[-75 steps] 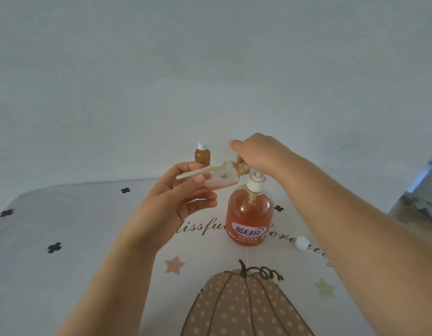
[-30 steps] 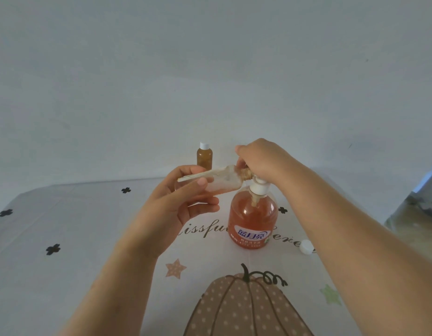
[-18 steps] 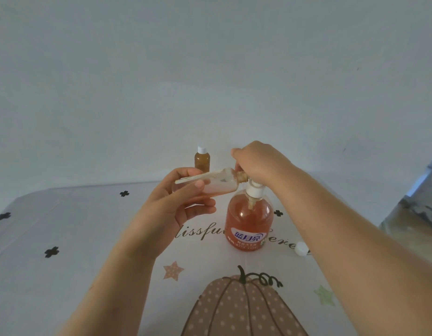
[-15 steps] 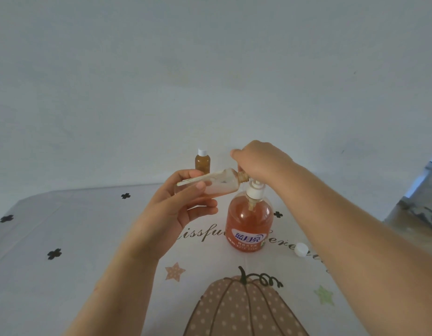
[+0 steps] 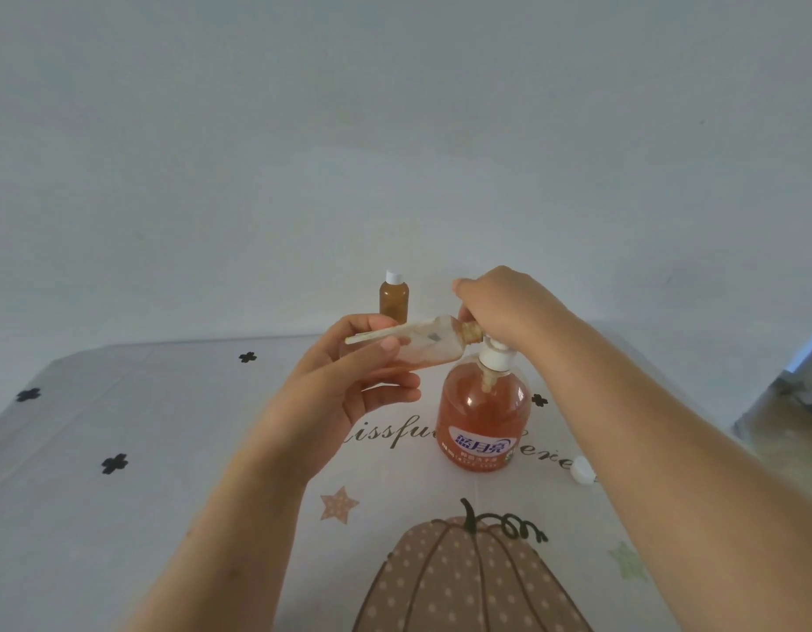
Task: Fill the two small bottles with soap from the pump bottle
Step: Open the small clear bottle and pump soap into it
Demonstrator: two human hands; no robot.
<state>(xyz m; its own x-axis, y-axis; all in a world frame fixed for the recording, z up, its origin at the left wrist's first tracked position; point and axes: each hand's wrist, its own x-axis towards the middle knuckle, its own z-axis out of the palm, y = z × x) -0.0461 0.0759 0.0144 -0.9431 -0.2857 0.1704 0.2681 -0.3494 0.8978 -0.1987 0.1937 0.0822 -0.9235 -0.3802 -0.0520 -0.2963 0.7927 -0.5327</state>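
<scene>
Pumpkin tablecloth [image 5: 167, 449], blue-labelled pump bottle [image 5: 484, 417]

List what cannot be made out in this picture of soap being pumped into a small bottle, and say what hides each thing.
- Pump head and spout, head view: covered by the right hand.
- Fill level of the tilted small bottle: blurred, partly behind the left hand.
- Small print on the pump bottle label: too small.
- Lettering on the tablecloth: partly hidden by the hands and pump bottle.
</scene>
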